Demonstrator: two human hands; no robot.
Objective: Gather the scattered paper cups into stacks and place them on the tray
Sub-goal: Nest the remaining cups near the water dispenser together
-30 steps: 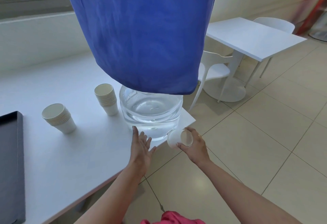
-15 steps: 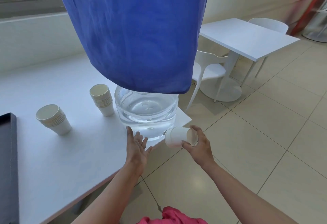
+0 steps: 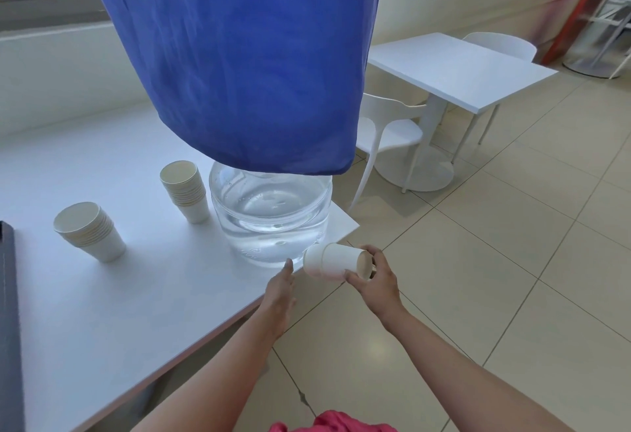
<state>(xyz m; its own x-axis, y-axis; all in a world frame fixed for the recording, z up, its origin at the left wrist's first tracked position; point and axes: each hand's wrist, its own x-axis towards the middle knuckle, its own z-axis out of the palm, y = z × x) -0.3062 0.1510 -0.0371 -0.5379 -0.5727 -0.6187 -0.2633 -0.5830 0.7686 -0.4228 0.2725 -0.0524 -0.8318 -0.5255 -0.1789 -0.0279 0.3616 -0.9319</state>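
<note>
**Hands at the water jug**

Our right hand grips a paper cup, tipped sideways, just right of the jug's base. Our left hand, fingers straight, holds nothing in front of it. Two cup stacks stand on the worktop left of the jug.

A bright pink garment with soft folds shows at the bottom edge, at the person's torso. The left hand and right hand are bare, as are the 2 forearms up to the frame's edge.
</note>
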